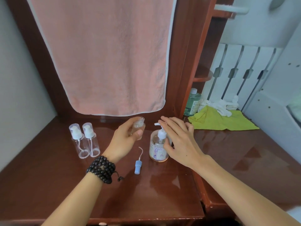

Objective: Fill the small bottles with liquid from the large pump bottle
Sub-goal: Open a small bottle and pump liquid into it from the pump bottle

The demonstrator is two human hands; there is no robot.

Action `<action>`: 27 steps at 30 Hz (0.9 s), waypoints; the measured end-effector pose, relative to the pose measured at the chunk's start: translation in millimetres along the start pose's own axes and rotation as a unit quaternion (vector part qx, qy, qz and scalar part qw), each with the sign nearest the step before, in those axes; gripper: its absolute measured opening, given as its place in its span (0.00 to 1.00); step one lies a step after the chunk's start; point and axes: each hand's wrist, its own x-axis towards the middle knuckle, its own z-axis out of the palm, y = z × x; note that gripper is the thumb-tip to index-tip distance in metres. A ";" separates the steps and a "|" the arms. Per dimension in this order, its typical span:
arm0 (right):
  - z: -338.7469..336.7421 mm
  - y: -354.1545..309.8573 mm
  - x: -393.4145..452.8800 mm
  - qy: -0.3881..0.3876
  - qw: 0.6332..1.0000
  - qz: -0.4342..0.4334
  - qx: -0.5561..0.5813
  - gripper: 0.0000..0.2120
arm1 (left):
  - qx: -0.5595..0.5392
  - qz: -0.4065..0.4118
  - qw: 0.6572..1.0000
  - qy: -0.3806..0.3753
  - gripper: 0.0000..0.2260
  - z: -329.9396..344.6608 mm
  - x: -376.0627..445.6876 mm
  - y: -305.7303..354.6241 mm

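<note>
Glass-clear bottle in the grip: the left hand [126,137] curls fingers and thumb round an uncapped small bottle [138,128], held tilted, mouth up and turned toward the pump; some pale liquid seems to sit inside, though how much I cannot tell.
Pump side: the right hand [175,139] lies spread with straight fingers over the white pump head [160,130] of the large pump bottle [158,148]; whether it actually presses down cannot be told.
Nozzle and mouth: the spout tip pokes out just beyond the right fingertips, pointing toward the held bottle; the mouth is near it but apart, a little higher and to the left-hand side.
Removed cap: a blue spray cap [138,167] with its thin tube lies on the wooden tabletop [162,193], below the gripped bottle, between the two wrists.
Waiting bottles: two capped empty bottles [84,141] stand upright, touching, well outside the left hand.
Step in hand: likely dispensing into the first small bottle, early in the task, with two bottles untouched.
Next move calls for: bringing the mouth directly under the spout tip before pressing, then slow, short strokes.
Risk: a stroke with the mouth off-line would drop liquid on the glossy wood.
Also nearby: a green cloth [219,121] lies beyond the right hand.
</note>
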 end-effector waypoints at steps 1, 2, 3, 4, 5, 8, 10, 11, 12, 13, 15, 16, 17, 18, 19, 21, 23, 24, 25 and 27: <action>0.2 -6.7 2.2 -0.010 1.000 -0.027 0.008 0.26 | -0.013 0.000 1.000 0.008 0.18 -5.6 -2.6 1.3; 2.4 -15.5 3.2 -0.036 0.997 -0.065 0.017 0.25 | -0.023 0.000 1.000 0.017 0.18 -12.2 -6.6 1.7; 6.1 -20.4 2.9 -0.071 0.992 -0.105 0.026 0.25 | -0.027 0.003 0.999 0.024 0.18 -15.6 -7.6 3.0; 11.4 -29.1 2.2 -0.112 0.982 -0.145 0.033 0.24 | -0.030 0.002 0.999 0.032 0.18 -22.0 -12.1 2.7; 17.9 -35.3 0.0 -0.152 0.971 -0.179 0.035 0.24 | -0.036 0.000 0.999 0.038 0.17 -26.4 -15.6 3.1; 39.4 -54.3 -8.1 -0.239 0.943 -0.233 0.013 0.28 | -0.055 -0.024 0.996 0.058 0.16 -42.3 -28.5 0.3; 51.7 -61.1 -10.5 -0.261 0.933 -0.249 -0.017 0.26 | -0.055 -0.034 0.996 0.068 0.17 -50.5 -35.4 -2.6; 57.2 -61.7 -10.9 -0.259 0.929 -0.261 -0.038 0.22 | -0.055 -0.037 0.995 0.073 0.17 -53.3 -38.1 -4.2; 62.3 -62.3 -10.4 -0.255 0.926 -0.272 -0.058 0.18 | -0.055 -0.043 0.995 0.078 0.17 -56.4 -40.5 -5.4; 66.0 -61.8 -9.9 -0.257 0.923 -0.279 -0.072 0.14 | -0.057 -0.046 0.994 0.081 0.17 -58.0 -42.5 -6.1; 72.0 -60.1 -10.1 -0.262 0.919 -0.284 -0.080 0.11 | -0.062 -0.049 0.993 0.082 0.16 -60.4 -45.4 -6.9; 72.7 -58.7 -10.4 -0.257 0.922 -0.281 -0.068 0.12 | -0.064 -0.051 0.993 0.082 0.16 -61.2 -46.7 -6.7; 72.4 -56.6 -9.7 -0.247 0.931 -0.267 -0.039 0.13 | -0.065 -0.050 0.993 0.081 0.16 -61.7 -47.6 -6.6; 68.6 -55.9 -6.9 -0.228 0.944 -0.239 0.011 0.14 | -0.063 -0.052 0.993 0.081 0.15 -62.4 -48.5 -6.3; 60.2 -57.1 -1.3 -0.201 0.958 -0.193 0.068 0.14 | -0.063 -0.054 0.993 0.082 0.15 -62.9 -49.5 -5.8; 31.8 -64.6 17.6 -0.124 0.971 -0.037 0.202 0.11 | -0.061 -0.059 0.993 0.087 0.15 -64.3 -50.1 -6.6; -3.1 -71.5 40.7 -0.017 0.931 0.117 0.345 0.09 | -0.058 -0.059 0.993 0.085 0.15 -62.6 -49.9 -7.2; -18.6 -73.5 52.5 0.022 0.895 0.163 0.414 0.07 | -0.056 -0.058 0.993 0.081 0.15 -60.4 -49.8 -7.0; -29.8 -73.2 63.1 0.044 0.864 0.192 0.463 0.06 | -0.054 -0.057 0.994 0.075 0.15 -57.3 -49.7 -6.7; -44.8 -68.9 78.6 0.057 0.834 0.217 0.505 0.09 | -0.053 -0.051 0.995 0.065 0.15 -48.3 -49.1 -4.3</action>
